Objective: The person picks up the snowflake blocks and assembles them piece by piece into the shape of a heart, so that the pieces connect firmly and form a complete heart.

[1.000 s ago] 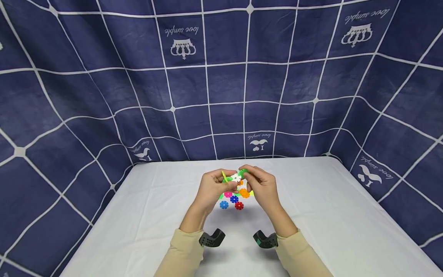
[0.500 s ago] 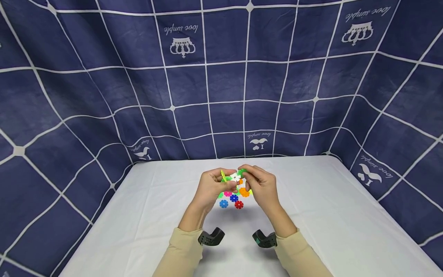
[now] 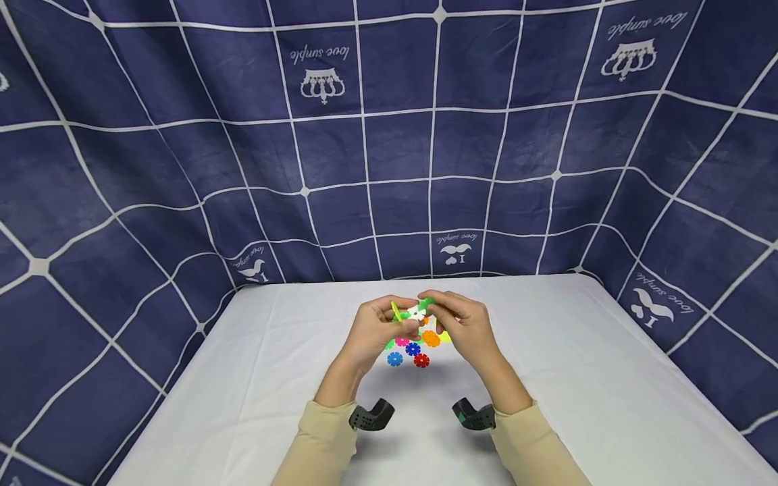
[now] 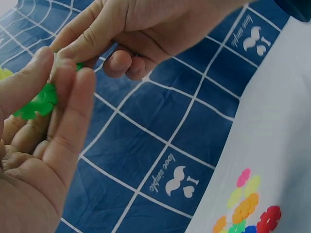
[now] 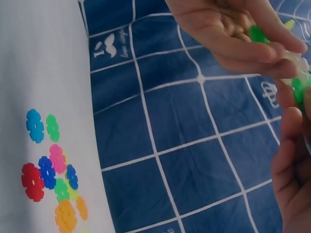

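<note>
Above the table, in the head view, my left hand (image 3: 375, 335) pinches a small chain of plastic snowflake discs between thumb and fingers. A yellow disc (image 3: 396, 311) stands edge-on at its left end, and a white disc (image 3: 417, 312) is at the right. The green disc (image 4: 43, 101) between them shows in the left wrist view, partly covered by the thumb. My right hand (image 3: 467, 329) pinches another green disc (image 3: 426, 303) against the white disc's right edge. Fingers hide where these two meet, so how far they are joined cannot be seen.
Under the hands, loose discs lie on the white tablecloth (image 3: 243, 378), among them a light blue disc (image 3: 395, 359), a red disc (image 3: 421, 360), a dark blue disc (image 3: 412, 349) and an orange disc (image 3: 431, 339). A blue checked curtain (image 3: 395, 148) rises behind the table.
The right wrist and forearm have swung slightly to the right, and the green disc in the right hand has tilted a little. The left hand stays nearly still with its chain.
</note>
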{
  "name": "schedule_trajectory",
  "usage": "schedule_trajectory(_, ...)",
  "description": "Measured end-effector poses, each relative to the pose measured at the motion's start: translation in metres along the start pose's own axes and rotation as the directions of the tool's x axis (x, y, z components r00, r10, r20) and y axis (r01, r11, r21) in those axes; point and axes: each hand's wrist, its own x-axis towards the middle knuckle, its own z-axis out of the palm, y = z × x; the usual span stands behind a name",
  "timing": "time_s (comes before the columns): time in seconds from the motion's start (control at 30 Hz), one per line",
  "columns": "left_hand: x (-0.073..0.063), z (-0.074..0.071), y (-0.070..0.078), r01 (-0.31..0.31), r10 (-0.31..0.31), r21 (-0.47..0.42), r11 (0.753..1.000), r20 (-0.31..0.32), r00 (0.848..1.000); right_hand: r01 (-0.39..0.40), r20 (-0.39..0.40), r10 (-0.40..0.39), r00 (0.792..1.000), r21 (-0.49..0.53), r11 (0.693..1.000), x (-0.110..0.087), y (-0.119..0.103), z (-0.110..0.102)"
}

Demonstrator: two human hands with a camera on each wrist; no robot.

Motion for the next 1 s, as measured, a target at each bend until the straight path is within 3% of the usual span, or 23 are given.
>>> schedule_trajectory(0.2, 0.002, 0.003, -0.006, -0.060, 0.061, 0.153, 0.986, -0.001, 0.998, -0.073, 0.039, 0.078, 0.996, -0.101, 0.992, 0.000, 0.002, -0.007)
schedule_trajectory(0.3, 0.002, 0.004, -0.008, -0.101, 0.110, 0.268, 0.958, -0.022, 0.994, -0.095, 0.051, 0.103, 0.993, -0.134, 0.986, 0.000, 0.003, -0.008)
schedule_trajectory(0.43, 0.002, 0.002, -0.008, -0.132, 0.141, 0.351, 0.927, 0.000, 0.990, -0.103, 0.067, 0.111, 0.992, -0.115, 0.988, 0.000, 0.003, -0.009)
schedule_trajectory(0.77, 0.001, -0.002, -0.008, -0.145, 0.143, 0.412, 0.899, 0.037, 0.989, -0.148, 0.072, 0.154, 0.985, -0.081, 0.986, 0.000, 0.006, -0.006)
schedule_trajectory(0.9, 0.002, -0.003, -0.009, -0.147, 0.153, 0.397, 0.906, 0.016, 0.988, -0.179, 0.077, 0.185, 0.980, -0.077, 0.981, -0.001, 0.012, -0.008)
schedule_trajectory(1.0, 0.003, -0.005, -0.009, -0.140, 0.151, 0.367, 0.920, 0.000, 0.989, -0.247, 0.083, 0.254, 0.964, -0.085, 0.965, -0.002, 0.020, -0.008)
